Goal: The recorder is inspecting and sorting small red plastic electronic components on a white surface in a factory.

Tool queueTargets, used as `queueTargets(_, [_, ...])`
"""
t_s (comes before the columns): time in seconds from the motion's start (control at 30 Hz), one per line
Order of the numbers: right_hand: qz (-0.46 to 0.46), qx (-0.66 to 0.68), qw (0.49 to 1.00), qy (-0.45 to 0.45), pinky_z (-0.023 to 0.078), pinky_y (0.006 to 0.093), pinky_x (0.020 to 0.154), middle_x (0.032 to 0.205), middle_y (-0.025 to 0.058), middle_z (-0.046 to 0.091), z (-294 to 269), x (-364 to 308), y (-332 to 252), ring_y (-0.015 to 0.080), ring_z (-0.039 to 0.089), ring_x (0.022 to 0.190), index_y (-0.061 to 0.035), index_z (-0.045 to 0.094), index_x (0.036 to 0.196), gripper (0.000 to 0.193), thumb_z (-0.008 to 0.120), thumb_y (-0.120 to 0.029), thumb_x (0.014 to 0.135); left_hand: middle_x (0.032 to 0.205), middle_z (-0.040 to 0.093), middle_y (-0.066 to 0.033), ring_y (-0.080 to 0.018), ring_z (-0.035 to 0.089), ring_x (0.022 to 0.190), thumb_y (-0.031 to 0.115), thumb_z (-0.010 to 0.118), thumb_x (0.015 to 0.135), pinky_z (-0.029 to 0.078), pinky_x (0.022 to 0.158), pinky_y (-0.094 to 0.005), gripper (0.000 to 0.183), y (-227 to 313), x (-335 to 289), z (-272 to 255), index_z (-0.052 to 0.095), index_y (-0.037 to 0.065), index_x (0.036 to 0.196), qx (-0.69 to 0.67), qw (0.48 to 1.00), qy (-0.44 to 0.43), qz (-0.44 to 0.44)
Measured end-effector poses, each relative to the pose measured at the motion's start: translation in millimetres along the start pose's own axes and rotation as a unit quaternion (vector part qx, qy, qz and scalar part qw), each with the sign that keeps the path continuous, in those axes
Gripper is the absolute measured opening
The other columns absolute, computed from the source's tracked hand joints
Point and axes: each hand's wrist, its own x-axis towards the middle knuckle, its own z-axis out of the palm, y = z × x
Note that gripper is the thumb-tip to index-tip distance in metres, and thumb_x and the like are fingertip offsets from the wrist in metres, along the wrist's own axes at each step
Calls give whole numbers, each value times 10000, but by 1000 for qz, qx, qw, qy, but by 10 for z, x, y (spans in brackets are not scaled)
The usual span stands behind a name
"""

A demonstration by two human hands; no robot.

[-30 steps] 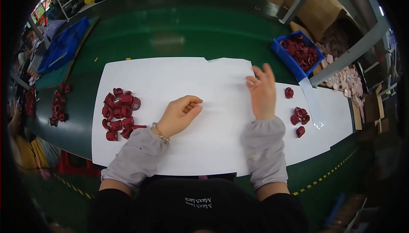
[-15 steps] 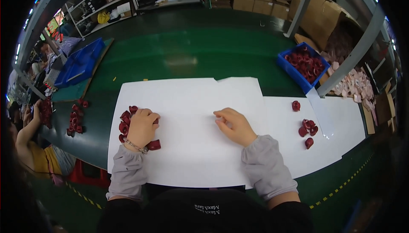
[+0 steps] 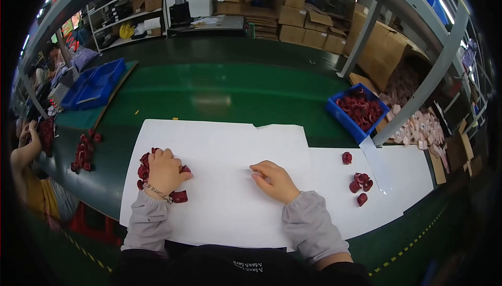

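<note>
On a white sheet (image 3: 225, 197), my left hand (image 3: 165, 173) is curled over a cluster of small dark red, glossy, curved pieces (image 3: 143, 172). One dark red piece (image 3: 184, 169) shows between its thumb and fingers. Another dark red piece (image 3: 179, 196) lies beside the wrist, near a bracelet. The palm side is hidden, so how many pieces it covers I cannot tell. My right hand (image 3: 275, 180) hovers at or just over the sheet, right of its middle. Its fingers are loosely bent, thumb and forefinger apart, nothing visible between them.
Several loose red pieces (image 3: 361, 181) lie to the right. Beyond them are a blue bin (image 3: 334, 109) of red pieces, a grey post (image 3: 434, 71) and a heap of pale pink parts (image 3: 418, 129). Left stand a row of red pieces (image 3: 82, 152), blue trays (image 3: 94, 87) and another person's arm (image 3: 26, 152).
The whole view has tilted upward, so the table sits lower in it. My left hand has shifted slightly over the cluster, its thumb farther out. My right hand keeps nearly the same pose.
</note>
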Motion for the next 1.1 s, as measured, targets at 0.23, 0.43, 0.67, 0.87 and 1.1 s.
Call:
queueTargets(0.23, [56, 31, 997, -31, 491, 259, 719, 967, 101, 613, -3, -58, -21, 168, 588, 789, 5, 604, 1092, 262, 599, -62, 838, 940, 588, -89, -275, 535, 923, 216, 735, 707, 400, 820, -400, 222, 371, 97, 132, 659, 60, 846, -230, 969, 28, 87])
queueTargets(0.43, [52, 159, 986, -26, 462, 276, 830, 1108, 97, 579, -17, 20, 9, 137, 568, 889, 3, 492, 1266, 433, 584, -75, 850, 998, 602, -65, -109, 579, 900, 155, 528, 946, 482, 806, -254, 249, 1116, 260, 430, 525, -4, 1138, -758, 624, -167, -96])
queueTargets(0.67, [70, 160, 983, -59, 458, 285, 841, 1074, 82, 574, -12, 56, 123, 159, 579, 912, -1, 532, 1158, 359, 624, -46, 814, 988, 581, -43, -93, 556, 872, 123, 556, 924, 474, 753, -239, 275, 1155, 233, 709, 465, 8, 1156, -777, 612, -144, -35])
queueTargets(0.87, [93, 122, 986, -61, 485, 273, 754, 966, 82, 605, 40, -7, 97, 162, 604, 864, 0, 554, 1004, 256, 681, -42, 787, 995, 573, -54, -105, 564, 934, 86, 606, 882, 482, 825, -249, 298, 1031, 250, 714, 466, -7, 1128, -808, 558, -164, -91])
queueTargets(1.1, [136, 113, 982, -70, 484, 276, 774, 965, 73, 609, 33, -51, 124, 166, 603, 855, -6, 551, 1008, 278, 706, -71, 787, 1109, 559, -69, -134, 552, 1030, 85, 545, 919, 469, 902, -283, 295, 1080, 177, 655, 499, -14, 1194, -785, 589, -191, -16])
